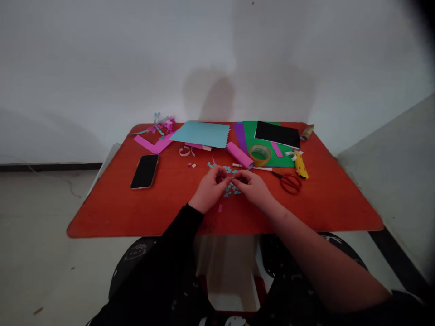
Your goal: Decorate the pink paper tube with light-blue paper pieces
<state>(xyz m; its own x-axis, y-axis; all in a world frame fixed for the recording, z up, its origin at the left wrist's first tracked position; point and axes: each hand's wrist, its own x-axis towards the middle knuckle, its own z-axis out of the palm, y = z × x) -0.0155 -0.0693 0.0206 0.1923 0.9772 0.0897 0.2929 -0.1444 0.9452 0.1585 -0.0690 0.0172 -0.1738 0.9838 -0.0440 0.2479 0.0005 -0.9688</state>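
My left hand and my right hand meet over the middle of the red table, fingertips pinched together. Between them lie several small light-blue paper bits. Both hands seem to pinch one tiny piece, but it is too small to name. A small pink scrap lies just in front of the left wrist.
A black phone lies at the left. At the back are a light-blue sheet, pink strips, a pink roll, green paper, a black sheet and a tape roll. Red scissors and a yellow knife are right.
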